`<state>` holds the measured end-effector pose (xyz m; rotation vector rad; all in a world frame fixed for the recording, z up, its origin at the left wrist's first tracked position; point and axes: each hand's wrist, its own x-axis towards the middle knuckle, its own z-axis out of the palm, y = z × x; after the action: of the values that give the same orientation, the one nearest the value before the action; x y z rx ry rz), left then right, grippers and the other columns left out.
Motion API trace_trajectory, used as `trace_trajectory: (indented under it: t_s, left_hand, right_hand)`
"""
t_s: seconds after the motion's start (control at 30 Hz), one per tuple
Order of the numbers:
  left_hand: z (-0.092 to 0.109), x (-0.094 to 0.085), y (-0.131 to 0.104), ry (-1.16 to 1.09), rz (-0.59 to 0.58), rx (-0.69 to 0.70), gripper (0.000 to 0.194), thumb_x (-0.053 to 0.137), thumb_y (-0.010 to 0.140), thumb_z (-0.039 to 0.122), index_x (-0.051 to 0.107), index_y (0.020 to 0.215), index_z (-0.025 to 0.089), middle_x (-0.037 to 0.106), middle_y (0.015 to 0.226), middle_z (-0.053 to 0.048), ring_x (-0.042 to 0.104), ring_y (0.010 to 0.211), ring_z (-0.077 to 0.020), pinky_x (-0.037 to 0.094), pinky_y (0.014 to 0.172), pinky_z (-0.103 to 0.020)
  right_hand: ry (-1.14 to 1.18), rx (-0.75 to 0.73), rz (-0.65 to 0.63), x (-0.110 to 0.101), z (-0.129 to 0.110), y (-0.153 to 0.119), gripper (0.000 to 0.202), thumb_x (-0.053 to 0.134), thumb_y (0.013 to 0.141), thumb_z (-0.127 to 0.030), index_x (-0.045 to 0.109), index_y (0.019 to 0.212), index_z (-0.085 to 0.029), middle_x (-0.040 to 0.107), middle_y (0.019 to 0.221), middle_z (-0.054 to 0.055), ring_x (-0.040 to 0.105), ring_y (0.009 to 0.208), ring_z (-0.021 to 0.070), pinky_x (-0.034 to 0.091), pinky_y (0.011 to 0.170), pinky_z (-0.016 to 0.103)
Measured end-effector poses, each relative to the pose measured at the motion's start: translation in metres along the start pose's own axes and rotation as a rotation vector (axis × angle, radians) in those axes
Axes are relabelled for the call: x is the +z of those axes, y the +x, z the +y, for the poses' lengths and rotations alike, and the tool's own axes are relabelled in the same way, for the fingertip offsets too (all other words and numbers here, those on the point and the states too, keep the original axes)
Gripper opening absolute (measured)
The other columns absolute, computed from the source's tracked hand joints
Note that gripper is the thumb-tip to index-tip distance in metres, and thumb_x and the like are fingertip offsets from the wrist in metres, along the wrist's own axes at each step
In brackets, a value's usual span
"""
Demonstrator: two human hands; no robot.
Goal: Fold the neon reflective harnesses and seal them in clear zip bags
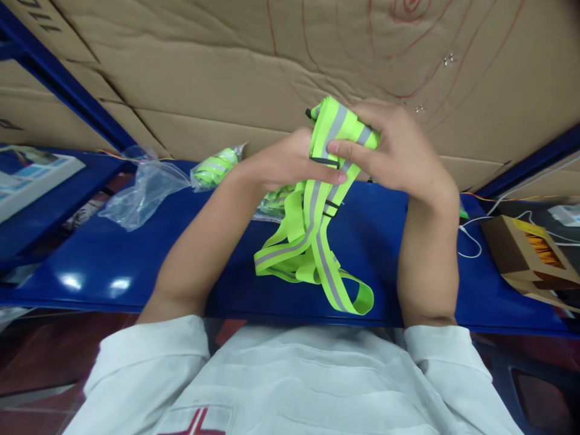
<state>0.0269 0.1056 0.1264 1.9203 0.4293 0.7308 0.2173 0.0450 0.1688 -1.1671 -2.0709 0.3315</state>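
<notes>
Just above the frame's centre, the left hand (pixel 296 160) and right hand (pixel 392 142) are clamped on a lime-yellow reflective strap harness (pixel 312 202); gathering seems underway. With loose loops (pixel 334 289) over the blue tabletop (pixel 113 254), the next move calls for a firm pinch.

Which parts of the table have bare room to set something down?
Bare table shows on the left, in front of the clear bag and beside the left forearm; a smaller patch shows between the right forearm and the box, in front of the cable. It's crowded around the strap and farther back, where two packets lie.
</notes>
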Motion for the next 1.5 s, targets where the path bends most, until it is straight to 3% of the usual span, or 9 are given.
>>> trace_trajectory:
  t_s: [0.23,0.5,0.6,0.77,0.9,1.1,1.23,1.37,1.5]
  left_hand:
    - [-0.002,0.017,0.007,-0.187,-0.007,-0.062,0.034,0.085,0.078,0.038,0.071,0.100,0.018,0.077,0.096,-0.007,0.075,0.101,-0.0282,0.061,0.089,-0.040]
    - [-0.008,0.014,0.011,-0.208,-0.120,-0.101,0.031,0.084,0.079,0.034,0.073,0.101,0.015,0.078,0.099,-0.008,0.076,0.099,-0.0280,0.061,0.088,-0.039]
    - [-0.013,0.009,0.010,-0.156,-0.143,-0.084,0.036,0.085,0.079,0.035,0.072,0.106,0.014,0.077,0.100,-0.009,0.076,0.102,-0.0292,0.060,0.091,-0.041]
    - [-0.012,0.001,0.004,-0.141,-0.121,-0.047,0.056,0.091,0.073,0.037,0.068,0.119,0.017,0.076,0.115,-0.009,0.074,0.108,-0.0319,0.061,0.093,-0.044]
    - [0.004,-0.003,-0.003,-0.040,-0.095,-0.034,0.049,0.091,0.072,0.038,0.071,0.111,0.018,0.075,0.103,-0.003,0.075,0.096,-0.0258,0.061,0.083,-0.037]
    - [0.014,-0.011,-0.008,0.161,-0.140,0.042,0.047,0.092,0.067,0.035,0.073,0.106,0.018,0.075,0.104,-0.002,0.068,0.093,-0.0195,0.058,0.082,-0.029]
    - [0.007,-0.013,-0.007,0.072,-0.102,0.043,0.048,0.094,0.067,0.037,0.070,0.103,0.017,0.074,0.101,-0.003,0.066,0.085,-0.0170,0.059,0.079,-0.029]
    - [0.001,-0.013,-0.004,0.065,-0.023,0.032,0.048,0.090,0.072,0.038,0.069,0.109,0.016,0.072,0.102,-0.002,0.068,0.095,-0.0191,0.059,0.086,-0.031]
    - [0.002,-0.014,-0.005,0.096,0.003,0.047,0.052,0.091,0.069,0.040,0.069,0.111,0.018,0.070,0.103,0.002,0.069,0.104,-0.0210,0.057,0.088,-0.027]
  right_hand:
    - [0.037,-0.004,0.285,-0.003,0.011,-0.003,0.036,0.069,0.093,-0.052,0.058,0.067,-0.031,0.052,0.072,0.002,0.054,0.081,0.0259,0.050,0.085,0.043]
    - [0.171,-0.013,0.362,-0.006,0.017,-0.004,0.018,0.074,0.092,-0.044,0.077,0.082,-0.029,0.071,0.084,0.002,0.061,0.076,0.0220,0.051,0.075,0.039]
    - [0.303,0.013,0.307,-0.008,0.015,-0.004,0.014,0.080,0.088,-0.044,0.081,0.092,-0.031,0.076,0.092,0.001,0.069,0.085,0.0234,0.055,0.078,0.037]
    - [0.636,0.124,0.095,-0.004,0.019,0.002,0.027,0.083,0.082,-0.055,0.080,0.083,-0.029,0.078,0.093,0.004,0.074,0.089,0.0294,0.062,0.079,0.043]
    - [0.680,0.227,0.058,0.000,0.028,0.007,0.039,0.088,0.068,-0.063,0.075,0.089,-0.033,0.080,0.098,0.002,0.075,0.095,0.0315,0.064,0.075,0.044]
    - [0.626,0.246,0.007,0.005,0.034,0.006,0.041,0.085,0.076,-0.058,0.070,0.108,-0.035,0.079,0.101,0.001,0.074,0.079,0.0262,0.056,0.057,0.038]
    - [0.500,0.135,0.115,0.020,0.039,0.016,0.032,0.073,0.089,-0.059,0.071,0.102,-0.030,0.079,0.106,0.001,0.072,0.095,0.0240,0.060,0.078,0.038]
    - [0.060,-0.099,0.346,0.027,0.032,0.021,0.016,0.058,0.102,-0.039,0.073,0.101,-0.033,0.078,0.114,-0.001,0.067,0.114,0.0232,0.053,0.103,0.040]
    - [-0.081,-0.223,0.267,0.020,0.015,0.013,0.031,0.042,0.109,-0.037,0.072,0.115,-0.036,0.076,0.122,-0.001,0.068,0.119,0.0244,0.051,0.106,0.043]
